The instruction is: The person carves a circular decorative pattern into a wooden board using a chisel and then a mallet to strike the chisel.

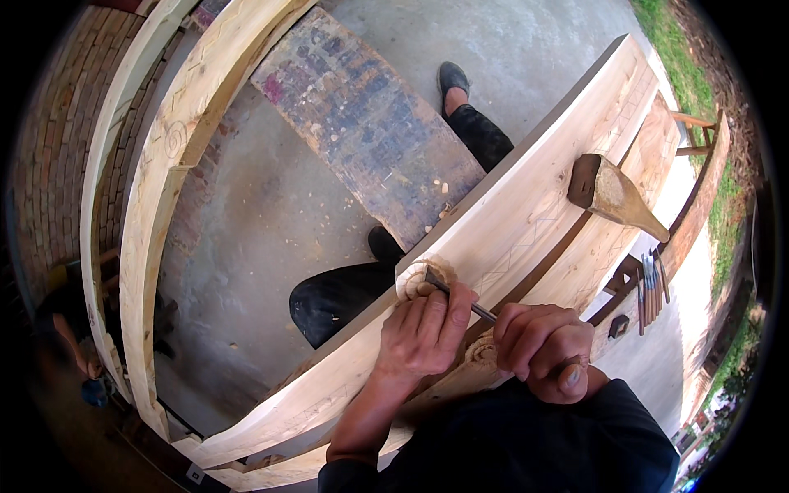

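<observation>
- The left hand (423,333) grasps the metal shaft of a chisel (482,313), fingers wrapped round it close to the blade.
- The right hand (542,341) is clenched round the back end of the same chisel, its thumb pointing toward the wearer; the handle is mostly hidden in the fist.
- The chisel slants across a pale wooden beam (493,218), its blade end at a round carving (410,284) on the beam's far edge.
- Pencil lines mark the beam's face to the right of the carving.
- A wooden mallet (615,194) lies to the right, its head on the beam and its handle pointing toward the lower right.
- A row of slim tools (652,292) lies farther right, with a small dark block (618,326) near it.
- Beyond the beam, a paint-stained board (362,123) sits between the wearer's two dark shoes (453,76), with wood chips (445,188) on its near end.
- Curved timbers (185,140) rise at the left, and another person's arm (72,341) shows behind them.
</observation>
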Demonstrator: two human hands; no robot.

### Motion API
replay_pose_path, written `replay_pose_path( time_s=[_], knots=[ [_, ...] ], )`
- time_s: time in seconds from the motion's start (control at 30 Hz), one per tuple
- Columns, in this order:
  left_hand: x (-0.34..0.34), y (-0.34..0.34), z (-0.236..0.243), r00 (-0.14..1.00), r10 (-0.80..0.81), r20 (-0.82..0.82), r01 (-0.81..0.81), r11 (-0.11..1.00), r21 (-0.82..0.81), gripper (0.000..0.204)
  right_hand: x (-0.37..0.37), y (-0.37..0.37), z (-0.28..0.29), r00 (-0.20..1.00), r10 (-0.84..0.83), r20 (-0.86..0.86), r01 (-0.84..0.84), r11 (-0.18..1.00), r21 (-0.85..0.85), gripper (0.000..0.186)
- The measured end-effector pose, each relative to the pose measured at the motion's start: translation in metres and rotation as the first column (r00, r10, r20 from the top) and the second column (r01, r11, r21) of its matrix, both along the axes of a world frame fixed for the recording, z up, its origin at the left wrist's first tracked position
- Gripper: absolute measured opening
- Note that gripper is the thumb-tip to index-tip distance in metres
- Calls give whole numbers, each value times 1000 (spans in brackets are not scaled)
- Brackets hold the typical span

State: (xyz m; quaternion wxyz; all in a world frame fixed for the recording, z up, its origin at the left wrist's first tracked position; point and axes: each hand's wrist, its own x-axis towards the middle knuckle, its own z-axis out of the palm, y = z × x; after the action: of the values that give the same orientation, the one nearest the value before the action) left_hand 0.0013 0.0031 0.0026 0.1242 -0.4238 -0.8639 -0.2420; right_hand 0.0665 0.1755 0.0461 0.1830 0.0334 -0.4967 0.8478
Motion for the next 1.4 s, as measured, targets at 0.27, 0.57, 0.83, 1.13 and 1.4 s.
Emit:
replay_pose_path(
  time_s=[0.27, 0.57, 0.83, 1.13, 1.4],
  knots=[
    [-1, 1, -3, 1000, 12, -24, -11, 1000, 27, 28, -3, 1, 1, 1000, 20, -6, -20, 1000, 10, 43],
    [0, 2, -3, 1000, 30, -2, -30, 999, 27, 30, -4, -3, -1, 999, -41, 24, 41, 999, 4, 51],
    [0, 4, -5, 998, 68, 7, -68, 996, 54, 31, -28, 17, 5, 988, 155, -12, -155, 988, -24, 51],
    [4, -5, 4, 994, 96, -43, -89, 986, 144, 33, -42, 9, 12, 891, 371, -261, -377, 926, 29, 43],
    [1, -1, -1, 995, 80, -54, -71, 986, 148, 28, -40, 2, 8, 963, 193, -190, -217, 970, -114, 50]
  ],
)
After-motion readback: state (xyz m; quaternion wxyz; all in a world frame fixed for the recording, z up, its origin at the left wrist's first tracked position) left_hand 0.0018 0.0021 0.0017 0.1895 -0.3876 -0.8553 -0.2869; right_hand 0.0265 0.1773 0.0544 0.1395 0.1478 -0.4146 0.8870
